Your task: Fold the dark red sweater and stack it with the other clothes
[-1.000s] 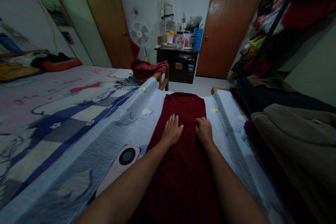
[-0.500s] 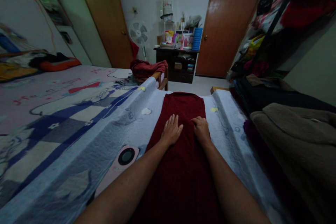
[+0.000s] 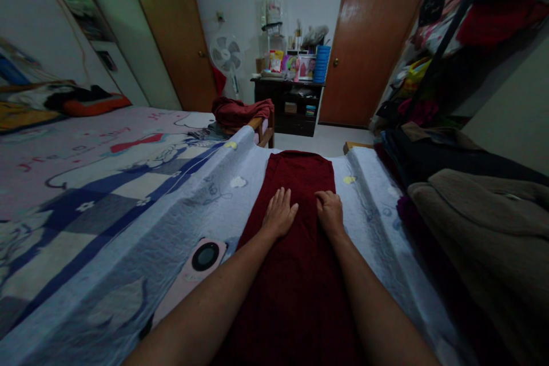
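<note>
A long dark red garment (image 3: 295,280) lies lengthwise in front of me, narrowing toward its far end. It looks like trousers folded lengthwise, though its near end runs out of view. My left hand (image 3: 279,213) rests flat on its left half, fingers stretched forward and thumb apart. On the right edge is my right hand (image 3: 330,211), its fingers curled inward against the cloth; their tips are partly hidden. Under both lies a pale blue patterned sheet (image 3: 218,206). A pink case-like object with a dark round disc (image 3: 205,256) sits left of my left forearm.
A pile of folded clothes (image 3: 484,200) borders the right side. To the left spreads a bed with a patterned cover (image 3: 128,183). Red cloth (image 3: 242,111) hangs over a wooden frame at the far end. Beyond stand a fan (image 3: 226,54) and a dark cabinet (image 3: 283,106).
My right hand has shifted very slightly to the right, its fingers still curled at the garment's edge. The left hand stays flat in nearly the same spot.
</note>
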A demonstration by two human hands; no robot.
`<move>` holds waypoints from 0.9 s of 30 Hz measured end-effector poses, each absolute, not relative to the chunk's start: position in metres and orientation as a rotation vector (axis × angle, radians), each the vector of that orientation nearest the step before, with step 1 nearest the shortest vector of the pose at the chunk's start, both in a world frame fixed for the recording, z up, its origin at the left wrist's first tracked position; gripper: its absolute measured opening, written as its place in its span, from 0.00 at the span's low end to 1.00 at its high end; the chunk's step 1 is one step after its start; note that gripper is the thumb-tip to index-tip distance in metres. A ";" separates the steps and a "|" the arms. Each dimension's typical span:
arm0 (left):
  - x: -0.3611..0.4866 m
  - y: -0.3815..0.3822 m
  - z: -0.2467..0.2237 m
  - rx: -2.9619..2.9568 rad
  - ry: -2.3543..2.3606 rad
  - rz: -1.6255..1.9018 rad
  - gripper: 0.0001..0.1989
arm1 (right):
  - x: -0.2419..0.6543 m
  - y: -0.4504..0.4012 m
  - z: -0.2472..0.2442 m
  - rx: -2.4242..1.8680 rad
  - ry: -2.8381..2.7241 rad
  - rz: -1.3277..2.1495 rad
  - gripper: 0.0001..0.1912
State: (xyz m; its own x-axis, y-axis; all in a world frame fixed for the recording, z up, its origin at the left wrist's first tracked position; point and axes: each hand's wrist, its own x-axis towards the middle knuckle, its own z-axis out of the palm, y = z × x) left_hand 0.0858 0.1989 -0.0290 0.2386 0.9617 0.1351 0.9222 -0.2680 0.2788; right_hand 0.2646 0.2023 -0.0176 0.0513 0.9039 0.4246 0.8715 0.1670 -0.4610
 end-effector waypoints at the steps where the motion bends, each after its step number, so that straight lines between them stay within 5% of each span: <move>1: 0.086 0.199 -0.029 2.362 1.810 0.425 0.31 | 0.265 0.202 -0.018 -1.668 -1.795 0.090 0.15; 11: 0.088 0.195 -0.021 2.314 1.884 0.410 0.32 | 0.270 0.199 -0.021 -1.391 -1.686 0.527 0.23; 17: 0.082 0.203 -0.015 2.182 1.748 0.466 0.32 | 0.271 0.197 -0.015 -1.336 -1.567 0.681 0.20; 27: 0.024 0.167 0.036 2.192 1.789 0.448 0.23 | 0.270 0.192 0.001 -1.488 -1.853 0.094 0.19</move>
State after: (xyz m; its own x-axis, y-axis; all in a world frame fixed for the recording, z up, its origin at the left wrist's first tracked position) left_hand 0.0240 0.1671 0.0361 0.1865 0.9804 0.0641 0.8948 -0.1964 0.4010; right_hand 0.2698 0.1916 0.0014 -0.0486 0.8670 0.4959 0.8124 0.3231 -0.4854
